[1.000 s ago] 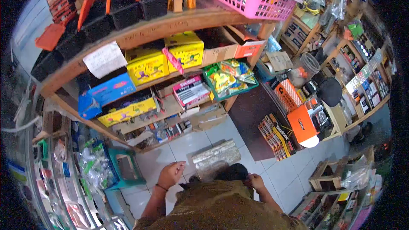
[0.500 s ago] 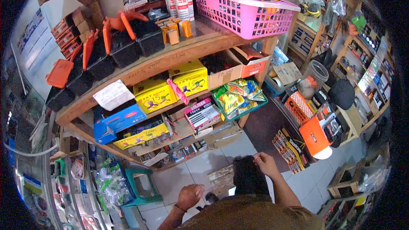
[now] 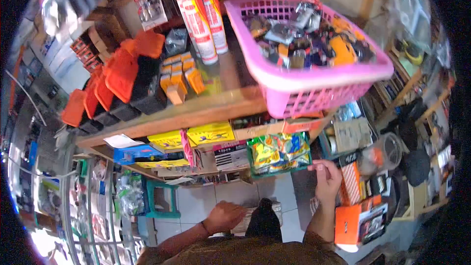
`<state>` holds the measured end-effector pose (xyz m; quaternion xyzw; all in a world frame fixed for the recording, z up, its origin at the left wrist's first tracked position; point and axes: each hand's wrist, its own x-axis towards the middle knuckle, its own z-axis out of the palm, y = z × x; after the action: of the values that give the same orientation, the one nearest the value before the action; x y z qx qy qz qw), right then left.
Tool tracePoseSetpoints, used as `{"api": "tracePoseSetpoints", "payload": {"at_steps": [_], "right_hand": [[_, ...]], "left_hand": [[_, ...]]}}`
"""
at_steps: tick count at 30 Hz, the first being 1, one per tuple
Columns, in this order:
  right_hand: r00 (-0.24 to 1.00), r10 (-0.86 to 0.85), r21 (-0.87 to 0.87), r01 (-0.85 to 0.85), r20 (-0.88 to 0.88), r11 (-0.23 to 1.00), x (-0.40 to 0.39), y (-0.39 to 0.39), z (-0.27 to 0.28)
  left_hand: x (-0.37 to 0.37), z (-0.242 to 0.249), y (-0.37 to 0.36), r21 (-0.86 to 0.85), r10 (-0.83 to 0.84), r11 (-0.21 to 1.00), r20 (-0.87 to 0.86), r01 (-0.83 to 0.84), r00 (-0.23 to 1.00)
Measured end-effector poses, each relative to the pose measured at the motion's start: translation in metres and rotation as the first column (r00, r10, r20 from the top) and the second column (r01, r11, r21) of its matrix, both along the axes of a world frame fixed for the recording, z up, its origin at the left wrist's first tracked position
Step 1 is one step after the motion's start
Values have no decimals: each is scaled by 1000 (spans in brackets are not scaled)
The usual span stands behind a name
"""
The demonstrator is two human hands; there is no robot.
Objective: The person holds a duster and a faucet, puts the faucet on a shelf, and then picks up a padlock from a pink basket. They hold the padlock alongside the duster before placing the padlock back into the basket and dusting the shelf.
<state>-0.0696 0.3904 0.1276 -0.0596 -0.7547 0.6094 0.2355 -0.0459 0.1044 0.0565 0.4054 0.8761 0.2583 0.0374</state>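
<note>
My left hand (image 3: 225, 217) hangs low over the tiled floor, in front of the lower shelves. Nothing shows in it, and its loosely stretched fingers point right, slightly blurred. Higher up on the right, my right hand (image 3: 327, 180) reaches forward with fingers apart. Its fingertips come right at the near right corner of a green tray (image 3: 255, 171), overlapping it in this view. Bright yellow, green and blue packets (image 3: 279, 152) fill that tray. A pink plastic basket (image 3: 314, 81), full of small packaged items, stands on the shelf above.
Sealant tubes (image 3: 198, 24), small orange boxes (image 3: 181, 76) and black bins with orange lids (image 3: 120, 76) line the upper shelf (image 3: 216, 108). Yellow boxes (image 3: 211, 132) sit below it. An orange box (image 3: 347, 223) stands at right, a green stool (image 3: 164, 201) at lower left.
The view has tilted up and come closer to the shelf, showing the basket's contents. My right hand has risen from beside my dark-clothed leg to the green tray. My left hand stays low.
</note>
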Motion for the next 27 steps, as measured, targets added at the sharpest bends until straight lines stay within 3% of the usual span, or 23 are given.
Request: {"api": "tracePoseSetpoints", "payload": {"at_steps": [1, 3, 5, 7, 8, 9, 10, 11, 12, 14, 15, 16, 17, 18, 20, 22, 24, 26, 27], "right_hand": [[994, 41, 9, -40, -99, 999, -10, 5, 23], [960, 120, 122, -91, -251, 988, -25, 9, 73], [916, 228, 215, -163, -330, 963, -35, 10, 116], [819, 362, 313, -236, -446, 920, -40, 9, 140], [814, 378, 326, -247, -441, 912, -39, 7, 149], [807, 370, 268, -271, -460, 925, -38, 5, 156], [799, 364, 210, -298, -479, 931, -37, 2, 163], [817, 360, 119, -345, -451, 931, -34, 0, 163], [802, 392, 142, -370, -451, 918, -33, -4, 165], [835, 362, -69, -426, -414, 902, -35, -18, 170], [820, 390, -60, -454, -420, 889, -38, -25, 170], [806, 424, -52, -486, -413, 873, -38, -33, 173], [809, 451, -1, -487, -377, 873, -38, -44, 176], [813, 467, 48, -482, -347, 875, -38, -56, 179], [723, 606, 270, -543, -332, 795, -46, -78, 182], [625, 724, 444, -582, -292, 681, -55, -99, 185], [635, 744, 414, -632, -208, 655, -59, -117, 175], [629, 769, 381, -687, -114, 619, -63, -128, 162], [610, 790, 377, -719, -62, 584, -66, -133, 156]], "left_hand": [[-9, 32, 20, -7, 16, 1000, -5, -16, 1000], [-26, 84, 54, 408, 133, 903, 38, -137, 990], [-45, 94, 58, 472, 404, 830, -145, -295, 903], [-64, 112, 45, 381, 784, 621, -268, -685, 560], [-73, 113, 32, 298, 866, 499, -208, -813, 455], [-83, 108, 18, 193, 929, 314, -263, -930, 259], [-97, 102, 9, 110, 959, 70, -282, -991, 37], [-110, 95, -4, 45, 986, -27, -161, -999, -34], [-122, 91, -12, -23, 992, -89, -88, -996, -87], [-148, 50, -39, -21, 977, -5, 211, -1000, -9], [-156, 31, -51, 7, 939, 40, 340, -999, 40], [-158, 44, -46, -51, 925, -6, 379, -999, -25], [-157, 46, -45, -71, 923, 1, 383, -997, -27], [-161, 20, -58, 7, 927, 147, 349, -989, 140], [-157, 30, -53, 40, 937, 34, 345, -999, 46], [-137, 51, -64, 67, 945, 93, 307, -993, 110], [-108, 39, -84, 93, 950, 237, 184, -967, 250], [-67, 52, -102, 129, 939, 297, 139, -946, 314], [-43, 66, -115, 57, 936, 317, 143, -947, 322]]}}
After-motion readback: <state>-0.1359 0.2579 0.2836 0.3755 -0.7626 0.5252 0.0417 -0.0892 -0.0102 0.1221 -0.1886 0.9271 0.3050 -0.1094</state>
